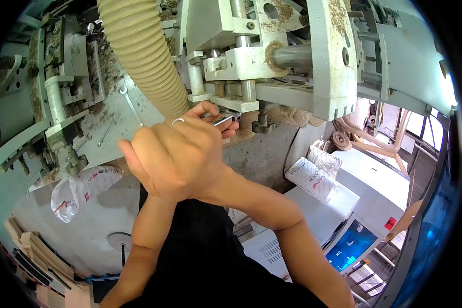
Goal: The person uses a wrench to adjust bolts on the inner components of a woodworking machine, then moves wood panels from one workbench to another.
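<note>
My right hand (190, 154) is closed in a fist, knuckles toward me, with a ring on one finger. It crosses in front of my left hand (206, 109), which is mostly hidden; only some curled fingers show beyond the fist. Those fingers grip a slim silver metal tool (223, 119), its exact kind unclear. What lies inside the right fist cannot be seen. Both hands are just below the light-coloured machine block (249, 64), beside a dark knob-like fitting (263, 124). Left of the hands, a combination wrench (132, 105) lies on the dusty metal bed.
A thick ribbed cream hose (141, 49) comes down close behind my hands. A smaller tool (104, 134) lies on the bed at left. Printed plastic bags (84, 190) hang at its edge; others (313, 174) rest on a white cabinet (372, 179). Wood strips (43, 251) are stacked lower left.
</note>
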A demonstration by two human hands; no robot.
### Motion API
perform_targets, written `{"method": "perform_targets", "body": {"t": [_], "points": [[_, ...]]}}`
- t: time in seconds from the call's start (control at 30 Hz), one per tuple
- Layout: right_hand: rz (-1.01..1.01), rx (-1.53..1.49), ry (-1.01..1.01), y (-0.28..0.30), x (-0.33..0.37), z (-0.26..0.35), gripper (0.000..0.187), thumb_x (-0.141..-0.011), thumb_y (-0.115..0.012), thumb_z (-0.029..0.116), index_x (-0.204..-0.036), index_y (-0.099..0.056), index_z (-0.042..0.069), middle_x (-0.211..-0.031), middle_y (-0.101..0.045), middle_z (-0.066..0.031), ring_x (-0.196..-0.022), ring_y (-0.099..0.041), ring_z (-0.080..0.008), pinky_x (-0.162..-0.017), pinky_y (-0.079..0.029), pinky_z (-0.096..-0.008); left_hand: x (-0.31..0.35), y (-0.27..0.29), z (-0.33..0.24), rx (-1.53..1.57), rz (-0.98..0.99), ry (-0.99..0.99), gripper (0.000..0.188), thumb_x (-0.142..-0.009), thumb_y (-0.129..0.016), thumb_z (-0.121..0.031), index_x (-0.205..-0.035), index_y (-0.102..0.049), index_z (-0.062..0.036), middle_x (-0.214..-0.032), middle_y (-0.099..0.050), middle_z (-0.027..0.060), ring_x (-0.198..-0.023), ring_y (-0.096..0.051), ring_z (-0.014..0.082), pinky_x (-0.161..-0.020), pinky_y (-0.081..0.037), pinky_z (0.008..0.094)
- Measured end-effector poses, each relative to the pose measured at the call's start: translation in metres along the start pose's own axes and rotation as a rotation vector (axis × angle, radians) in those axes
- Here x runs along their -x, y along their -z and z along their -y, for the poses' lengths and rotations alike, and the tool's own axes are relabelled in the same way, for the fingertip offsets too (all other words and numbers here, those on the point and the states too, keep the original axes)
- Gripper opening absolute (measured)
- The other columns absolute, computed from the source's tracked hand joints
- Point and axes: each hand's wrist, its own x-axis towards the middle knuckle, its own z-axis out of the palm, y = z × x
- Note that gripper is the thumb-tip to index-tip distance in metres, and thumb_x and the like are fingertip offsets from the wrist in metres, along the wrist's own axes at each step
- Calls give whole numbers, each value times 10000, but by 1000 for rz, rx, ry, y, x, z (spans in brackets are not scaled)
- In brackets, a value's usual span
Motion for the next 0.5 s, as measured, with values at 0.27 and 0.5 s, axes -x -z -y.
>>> {"method": "perform_targets", "body": {"t": [0.27,0.5], "points": [[-50,-12,-33,-11,15,1,322,-806,-677,199,-607,-440,109,-495,-406,-4,-423,-434,-164,-450,-357,-312,1,-2,11,-32,15,-133,143,-910,-666,15,-943,-559,-73,-959,-685,109,-845,-713,148,-716,-627,192],[466,20,8,-34,20,-6,308,-858,-648,225,-619,-515,83,-488,-518,-50,-409,-539,-196,-444,-429,-325,-4,8,15,214,-209,-62,82,-941,-617,15,-991,-566,-25,-986,-682,117,-857,-716,170,-740,-633,225]]}}
